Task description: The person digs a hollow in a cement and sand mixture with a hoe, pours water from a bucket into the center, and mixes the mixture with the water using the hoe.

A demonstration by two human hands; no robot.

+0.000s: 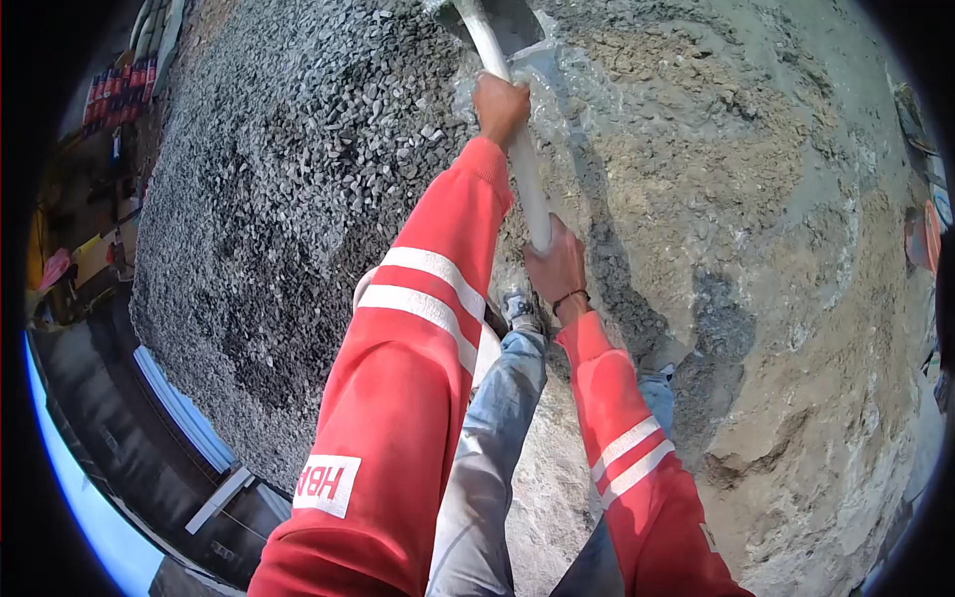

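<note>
A long pale handle (pixel 528 179) runs from the top centre of the head view down toward my body. My left hand (pixel 501 107) is wrapped round its upper part. Lower down, my right hand (pixel 557 261) grips the handle near its end, with a dark band at the wrist. At the top edge, the handle meets a grey metal shovel blade (pixel 509 24), partly cut off by the frame. The blade lies where grey gravel (pixel 328 129) borders wet, sandy ground (pixel 667 149). Both sleeves are red with white stripes.
Below my hands are my legs in jeans (pixel 487 448) and a shoe (pixel 521 310). Gravel slopes away on the left. Red stacked items (pixel 119 95) and a long pale blue strip (pixel 184 408) lie beyond it. An orange object (pixel 932 236) shows at the right edge.
</note>
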